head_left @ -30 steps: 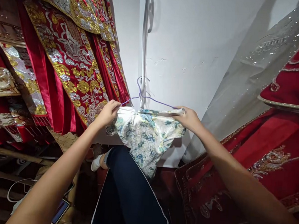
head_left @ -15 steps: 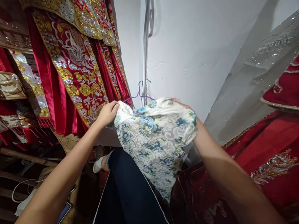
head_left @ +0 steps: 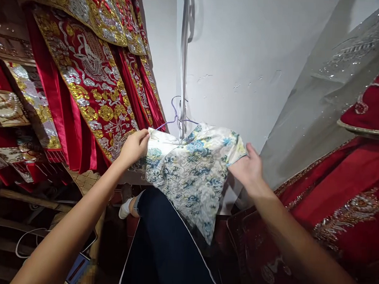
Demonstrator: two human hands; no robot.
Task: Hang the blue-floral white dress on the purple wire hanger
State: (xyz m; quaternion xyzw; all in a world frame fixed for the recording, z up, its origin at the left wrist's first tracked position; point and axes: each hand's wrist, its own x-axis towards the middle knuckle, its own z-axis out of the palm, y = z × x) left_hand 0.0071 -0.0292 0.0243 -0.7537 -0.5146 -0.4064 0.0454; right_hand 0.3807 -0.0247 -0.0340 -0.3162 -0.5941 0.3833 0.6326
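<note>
- Two hands work at one floral garment (head_left: pixel 190 176), positioned at the center of the scene, in front of the white wall (head_left: pixel 242 47).
- Left hand (head_left: pixel 134 147): thumb and fingers are pinched together on the white upper left edge of the garment. Whether the fingers also clamp the hanger end cannot be told.
- Right hand (head_left: pixel 250 165): spread, palm turned upward, thumb raised clear of the cloth. The fingers pass out of sight at the right sleeve (head_left: pixel 236 151); their contact with the hanger cannot be verified.
- Purple hanger (head_left: pixel 168 123): its arms slope down to left and right into the neckline area of the garment. The hook stands at the vertical pole (head_left: pixel 183 57); whether it engages the pole is unclear.
- Garment body: hangs below both hands and tapers to a lower point, to the right of the dark-clad leg (head_left: pixel 168 230).
- Left side: red garments with gold and silver embroidery (head_left: pixel 97 73) hang beside the wall.
- Right side: a red beaded garment (head_left: pixel 347 209) stands near sparkling sheer fabric (head_left: pixel 326 81).
- Near left: a lit screen device (head_left: pixel 77 268) and a white cable (head_left: pixel 18 245) lie by wooden slats (head_left: pixel 30 198).
</note>
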